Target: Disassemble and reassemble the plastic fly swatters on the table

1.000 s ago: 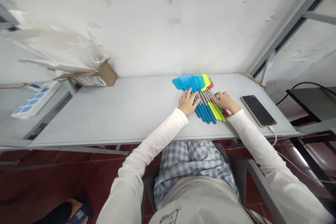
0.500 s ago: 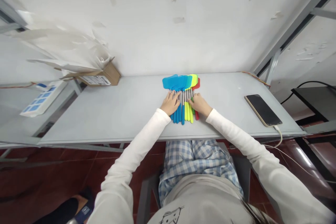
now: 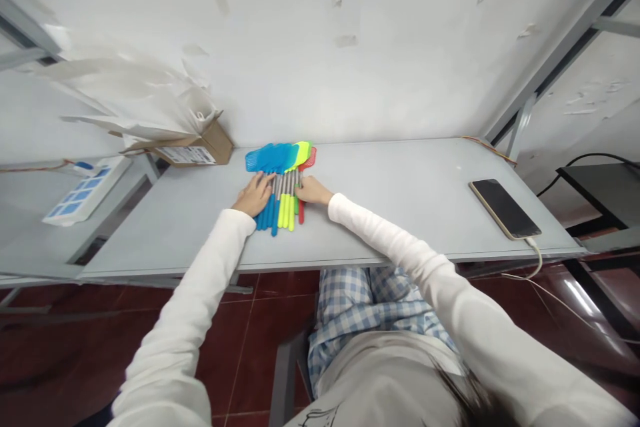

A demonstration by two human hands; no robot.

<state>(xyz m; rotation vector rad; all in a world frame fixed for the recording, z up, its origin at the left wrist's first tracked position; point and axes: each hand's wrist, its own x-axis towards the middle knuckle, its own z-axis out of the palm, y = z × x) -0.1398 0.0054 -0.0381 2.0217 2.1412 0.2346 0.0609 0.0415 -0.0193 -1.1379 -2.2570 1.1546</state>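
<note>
On the left half of the grey tabletop [image 3: 400, 183], as the head view shows it, lies a row of fly swatters [image 3: 286, 208], side by side, mesh heads toward the wall [image 3: 400, 60] and handles toward the person.

Grouping by colour appears complete: blue handles [image 3: 274, 217] on the left, yellow handles [image 3: 291, 215] next, then a green handle [image 3: 297, 205], partly covered, and a red handle [image 3: 301, 212] at the right end. The blue heads [image 3: 270, 159] overlap one another; the exact count cannot be made.

Alignment is judged incomplete. Handle ends do not form one line: one blue end projects nearest the front edge, while the green one sits farther back. The red head [image 3: 310, 160] lies partly beneath its yellow neighbours.

The left hand [image 3: 253, 195] lies palm down, fingers extended and slightly spread over the blue shafts; it rests on them with no closed grasp visible. The right hand [image 3: 311, 191] is partly curled against the right side of the row, at the shafts just above the green and red handles; whether it pinches any shaft cannot be told.

Well apart to the right lies a phone [image 3: 505, 208]; a cardboard box [image 3: 215, 145] stands near the row's left side. Neither is touched.
</note>
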